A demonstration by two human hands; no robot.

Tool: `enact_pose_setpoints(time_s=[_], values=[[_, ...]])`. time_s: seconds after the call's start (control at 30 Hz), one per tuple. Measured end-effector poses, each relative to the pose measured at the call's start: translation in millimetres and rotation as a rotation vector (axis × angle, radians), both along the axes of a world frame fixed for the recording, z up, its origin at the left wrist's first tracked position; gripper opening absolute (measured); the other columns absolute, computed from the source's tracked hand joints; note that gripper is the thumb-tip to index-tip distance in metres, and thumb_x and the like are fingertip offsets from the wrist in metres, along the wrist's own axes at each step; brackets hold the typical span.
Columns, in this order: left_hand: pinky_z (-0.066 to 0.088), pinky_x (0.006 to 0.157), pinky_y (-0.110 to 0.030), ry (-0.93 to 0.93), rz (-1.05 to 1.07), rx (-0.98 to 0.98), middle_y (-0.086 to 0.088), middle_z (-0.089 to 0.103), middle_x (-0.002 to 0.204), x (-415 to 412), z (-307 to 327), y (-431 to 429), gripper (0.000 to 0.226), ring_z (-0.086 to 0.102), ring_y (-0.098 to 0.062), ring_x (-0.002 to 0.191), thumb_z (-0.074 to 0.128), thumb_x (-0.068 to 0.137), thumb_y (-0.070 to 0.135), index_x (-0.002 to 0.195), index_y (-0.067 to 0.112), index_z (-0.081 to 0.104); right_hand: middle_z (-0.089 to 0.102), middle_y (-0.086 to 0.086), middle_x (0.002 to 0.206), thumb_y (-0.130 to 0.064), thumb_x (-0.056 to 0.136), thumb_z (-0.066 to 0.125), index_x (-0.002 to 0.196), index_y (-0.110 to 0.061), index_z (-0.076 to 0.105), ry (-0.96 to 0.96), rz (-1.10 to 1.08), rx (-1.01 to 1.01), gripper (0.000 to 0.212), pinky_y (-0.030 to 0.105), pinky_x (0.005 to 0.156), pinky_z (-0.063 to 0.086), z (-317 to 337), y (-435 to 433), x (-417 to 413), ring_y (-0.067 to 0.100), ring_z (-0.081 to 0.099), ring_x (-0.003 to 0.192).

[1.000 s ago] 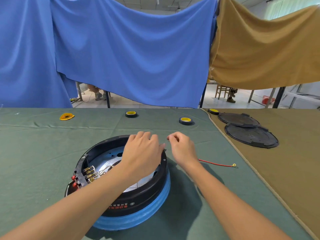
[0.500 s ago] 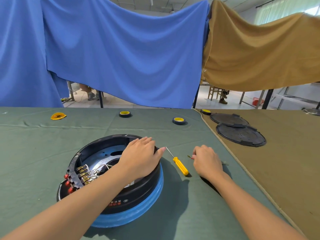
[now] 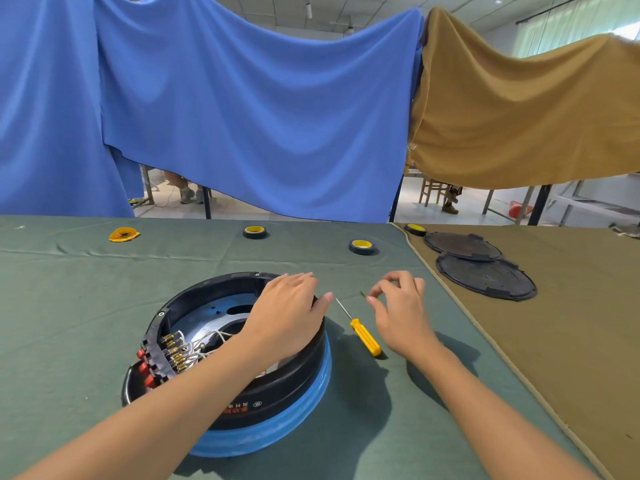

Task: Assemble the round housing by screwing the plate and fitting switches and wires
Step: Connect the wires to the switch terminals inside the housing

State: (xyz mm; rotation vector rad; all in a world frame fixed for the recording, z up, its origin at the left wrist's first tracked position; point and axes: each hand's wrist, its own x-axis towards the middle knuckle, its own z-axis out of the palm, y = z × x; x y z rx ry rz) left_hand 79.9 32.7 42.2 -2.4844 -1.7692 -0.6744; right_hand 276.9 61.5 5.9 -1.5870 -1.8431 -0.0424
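Left hand [image 3: 287,317] rests flat on the housing [image 3: 277,393], steadying it; right hand [image 3: 401,310] pinches an unidentifiable small part [image 3: 363,293] near the screwdriver [image 3: 365,336].

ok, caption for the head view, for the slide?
Left hand rests on the round housing rim while right hand pinches a small part beside the yellow screwdriver lying on the green cloth.

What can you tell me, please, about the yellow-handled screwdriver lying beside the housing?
The screwdriver is small, with a thin bare metal shaft and a yellow handle that looks like plastic. It lies flat on the green cloth, between the round housing and the right hand. It sits at an angle, its tip pointing away, close to the thumb of the left hand. Neither hand grips it.
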Motion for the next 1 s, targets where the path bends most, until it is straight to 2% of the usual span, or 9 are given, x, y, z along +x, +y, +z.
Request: enact_pose_setpoints(time_s=[0.07, 0.13, 0.3, 0.4, 0.6, 0.77, 0.87, 0.93, 1.0], values=[[0.044, 0.095, -0.031, -0.259, -0.026, 0.015, -0.004, 0.07, 0.114, 0.7, 7.9, -3.3, 0.04, 0.063, -0.019, 0.103, 0.045, 0.103, 0.038, 0.127, 0.012, 0.061, 0.047, -0.002, 0.112, -0.022, 0.095, 0.059, 0.088, -0.021, 0.062, 0.213, 0.12, -0.034, 0.007, 0.023, 0.094, 0.028, 20.0, -5.6, -17.8, 0.016, 0.034, 0.114], [0.045, 0.084, -0.019, -0.532, -0.044, 0.018, 0.003, 0.072, 0.107, -0.3, 16.7, -6.4, 0.03, 0.064, -0.01, 0.093, 0.053, 0.1, 0.031, 0.122, 0.016, 0.067, 0.056, -0.001, 0.11, -0.02, 0.093, 0.062, 0.084, -0.023, 0.064, 0.437, 0.247, -0.092, 0.01, 0.03, 0.096, 0.037, 38.7, -13.6, -35.2, 0.017, 0.044, 0.112], [0.049, 0.081, -0.017, -0.957, -0.085, 0.042, 0.007, 0.074, 0.095, -9.1, 33.9, -10.9, 0.018, 0.067, -0.004, 0.091, 0.064, 0.093, 0.007, 0.105, 0.013, 0.075, 0.066, 0.011, 0.095, -0.01, 0.096, 0.057, 0.09, -0.014, 0.067, 0.842, 0.496, -0.281, 0.012, 0.026, 0.08, 0.045, 66.1, -28.3, -69.4, 0.012, 0.055, 0.087], [0.051, 0.074, -0.011, -1.174, -0.102, -0.013, 0.009, 0.072, 0.088, -15.0, 39.2, -15.1, 0.022, 0.068, 0.003, 0.077, 0.064, 0.09, -0.004, 0.101, 0.014, 0.071, 0.063, 0.0, 0.082, -0.008, 0.096, 0.055, 0.085, -0.015, 0.065, 1.032, 0.586, -0.318, 0.016, 0.027, 0.077, 0.041, 71.5, -29.9, -82.8, 0.009, 0.052, 0.079], [0.05, 0.069, -0.011, -1.254, -0.113, -0.02, 0.013, 0.074, 0.075, -25.0, 42.9, -23.1, 0.018, 0.067, 0.003, 0.074, 0.065, 0.091, 0.002, 0.091, 0.017, 0.075, 0.068, -0.01, 0.073, -0.011, 0.096, 0.056, 0.086, -0.017, 0.068, 1.14, 0.676, -0.37, 0.016, 0.022, 0.072, 0.045, 76.4, -30.6, -97.4, 0.003, 0.06, 0.074], [0.049, 0.063, -0.013, -1.336, -0.083, 0.028, 0.001, 0.076, 0.08, -27.8, 47.8, -23.5, 0.01, 0.069, -0.007, 0.075, 0.068, 0.09, 0.008, 0.09, 0.014, 0.076, 0.073, -0.01, 0.08, -0.014, 0.094, 0.061, 0.087, -0.022, 0.07, 0.975, 0.653, -0.221, 0.014, 0.013, 0.063, 0.047, 80.2, -30.3, -103.4, 0.002, 0.065, 0.08], [0.046, 0.06, -0.008, -1.359, -0.04, 0.058, 0.001, 0.076, 0.079, -29.3, 50.0, -21.8, 0.012, 0.068, -0.002, 0.072, 0.065, 0.092, 0.007, 0.088, 0.012, 0.075, 0.073, -0.01, 0.084, -0.011, 0.094, 0.061, 0.086, -0.026, 0.07, 0.917, 0.621, -0.188, 0.019, 0.01, 0.063, 0.047, 77.2, -28.9, -104.3, -0.001, 0.064, 0.079], [0.049, 0.065, -0.013, -1.29, -0.008, 0.117, 0.003, 0.074, 0.076, -33.1, 50.0, -21.0, 0.014, 0.068, -0.004, 0.072, 0.063, 0.094, 0.007, 0.086, 0.012, 0.073, 0.072, -0.007, 0.088, -0.011, 0.094, 0.06, 0.084, -0.026, 0.07, 0.88, 0.53, -0.177, 0.02, 0.013, 0.065, 0.047, 72.5, -25.7, -103.0, -0.002, 0.061, 0.078], [0.053, 0.073, -0.023, -1.029, 0.062, 0.208, 0.005, 0.072, 0.074, -38.4, 47.3, -19.8, 0.014, 0.068, -0.011, 0.074, 0.061, 0.096, 0.01, 0.088, 0.012, 0.073, 0.07, -0.009, 0.086, -0.011, 0.094, 0.06, 0.082, -0.026, 0.069, 0.878, 0.441, -0.173, 0.022, 0.017, 0.068, 0.046, 66.2, -21.3, -100.0, -0.006, 0.059, 0.075]])
